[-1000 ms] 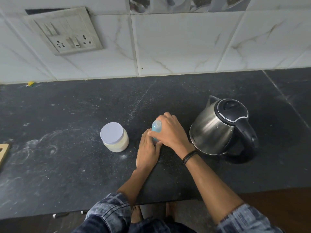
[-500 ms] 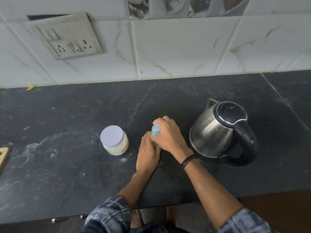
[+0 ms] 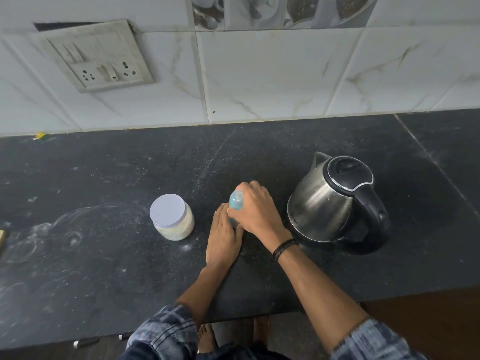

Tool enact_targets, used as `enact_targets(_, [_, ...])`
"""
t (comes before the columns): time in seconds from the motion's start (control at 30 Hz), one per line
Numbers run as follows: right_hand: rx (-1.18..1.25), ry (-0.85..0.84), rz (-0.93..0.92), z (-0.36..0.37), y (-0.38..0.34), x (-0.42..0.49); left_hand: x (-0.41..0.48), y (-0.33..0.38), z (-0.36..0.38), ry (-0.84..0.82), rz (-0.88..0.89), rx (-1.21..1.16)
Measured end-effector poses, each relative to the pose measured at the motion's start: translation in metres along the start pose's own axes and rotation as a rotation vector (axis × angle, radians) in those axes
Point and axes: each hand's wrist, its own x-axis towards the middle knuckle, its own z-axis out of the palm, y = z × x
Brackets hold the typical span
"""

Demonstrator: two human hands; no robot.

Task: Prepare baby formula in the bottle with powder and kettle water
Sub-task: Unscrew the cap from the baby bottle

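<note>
A small baby bottle with a blue top [image 3: 235,201] stands upright in the middle of the black counter [image 3: 104,268]. My right hand [image 3: 255,209] grips its top from above, fingers curled round the cap. My left hand [image 3: 224,233] holds the bottle's lower body from the near side; that part of the bottle is hidden. A clear jar of pale powder with a white lid [image 3: 171,216] stands just left of the hands. A steel kettle with a black lid and handle [image 3: 335,201] stands to the right, lid closed.
A white tiled wall with a switch and socket plate [image 3: 98,57] rises behind the counter. A wooden edge [image 3: 2,236] shows at the far left. White powder smears mark the counter's left part. The counter's front edge runs near my sleeves.
Both hands stay on the bottle in much the same place. The right hand's fingers have shifted slightly round the blue top. The camera view has dropped a little.
</note>
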Motion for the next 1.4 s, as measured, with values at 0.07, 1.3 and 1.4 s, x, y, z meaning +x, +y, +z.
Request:
enact_targets(0.07, [0.003,-0.009,0.001,-0.0004,0.0003,0.001,-0.0006,0.0,0.0001,0.003,0.006,0.001])
enact_targets(1.3, [0.06,-0.033,-0.077,-0.0015,0.0082,-0.0012,-0.0025,0.0062,-0.0037,0.009,0.034,0.004])
enact_targets(1.4, [0.067,-0.026,-0.072,-0.0005,0.0087,-0.0015,-0.0032,0.0075,-0.0041,0.008,0.014,-0.006])
